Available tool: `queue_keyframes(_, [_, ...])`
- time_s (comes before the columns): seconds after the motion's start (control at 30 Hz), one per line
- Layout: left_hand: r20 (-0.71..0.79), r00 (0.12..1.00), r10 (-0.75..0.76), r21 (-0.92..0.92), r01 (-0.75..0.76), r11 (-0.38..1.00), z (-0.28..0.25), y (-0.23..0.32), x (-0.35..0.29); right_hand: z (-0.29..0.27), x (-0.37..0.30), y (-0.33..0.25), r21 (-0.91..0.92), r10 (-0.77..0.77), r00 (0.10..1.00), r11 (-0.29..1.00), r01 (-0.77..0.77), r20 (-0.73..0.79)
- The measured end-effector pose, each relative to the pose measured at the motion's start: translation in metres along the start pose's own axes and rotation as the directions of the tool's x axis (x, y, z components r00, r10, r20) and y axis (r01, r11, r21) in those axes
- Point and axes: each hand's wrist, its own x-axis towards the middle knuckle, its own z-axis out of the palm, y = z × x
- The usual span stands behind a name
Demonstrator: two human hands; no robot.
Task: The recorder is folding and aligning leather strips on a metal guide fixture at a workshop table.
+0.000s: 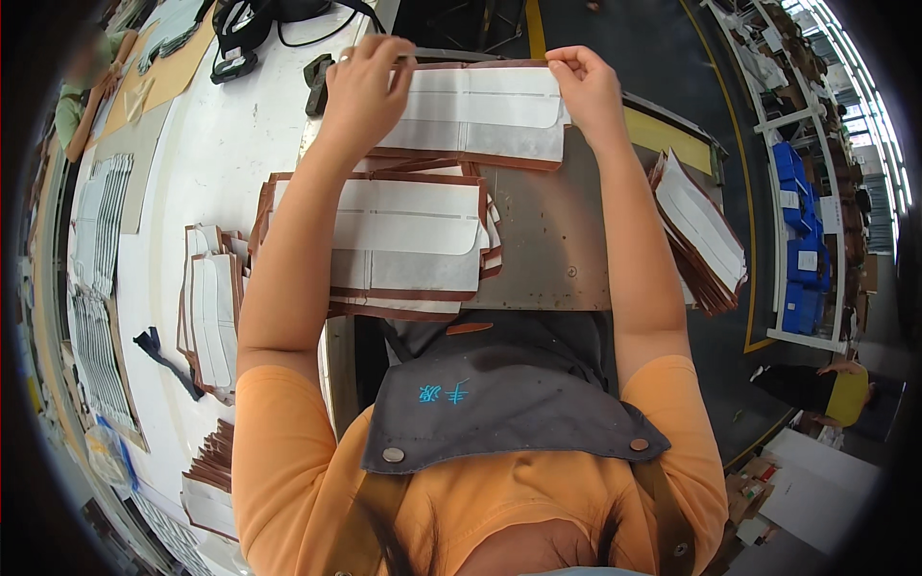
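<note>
My right hand (588,88) pinches the far right corner of a flat white-faced panel (509,99) with brown edges, a lengthwise seam and a rounded flap. The panel lies across the far side of a metal plate. At its far left corner is my left hand (370,84), fingers curled toward the thumb and slightly blurred; what is between them I cannot make out. Nearer to me, below my left forearm, sits a loose stack of similar panels (413,230), its edges uneven. My forearms reach over both sides of the metal plate (547,226).
More panels fan out on the right (701,226) and lie in piles on the white table (154,288) at left. A dark strap (168,363) lies there. A black bag (250,29) is at the back. Blue bins (802,240) fill a rack on the right; other people are visible at both sides.
</note>
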Motion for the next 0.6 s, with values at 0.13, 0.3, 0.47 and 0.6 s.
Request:
queue_keyframes(0.13, [0.255, 0.967, 0.007, 0.284, -0.082, 0.955, 0.008, 0.002, -0.021, 0.011, 0.01, 0.03, -0.157, -0.01, 0.999, 0.988, 0.004, -0.04])
queue_keyframes(0.3, [0.346, 0.938, -0.014, 0.391, -0.13, 0.911, 0.009, 0.0, -0.028, 0.01, -0.009, 0.028, -0.611, -0.347, 0.936, 0.729, 0.309, 0.06])
queue_keyframes(0.47, [0.409, 0.91, -0.069, 0.408, -0.115, 0.906, 0.005, 0.005, -0.026, 0.004, -0.04, 0.022, -0.581, -0.356, 0.871, 0.649, 0.491, 0.338])
queue_keyframes(0.6, [0.457, 0.888, -0.045, 0.299, -0.106, 0.948, 0.004, 0.0, -0.025, 0.002, -0.05, 0.014, -0.652, -0.263, 0.893, 0.612, 0.447, 0.366])
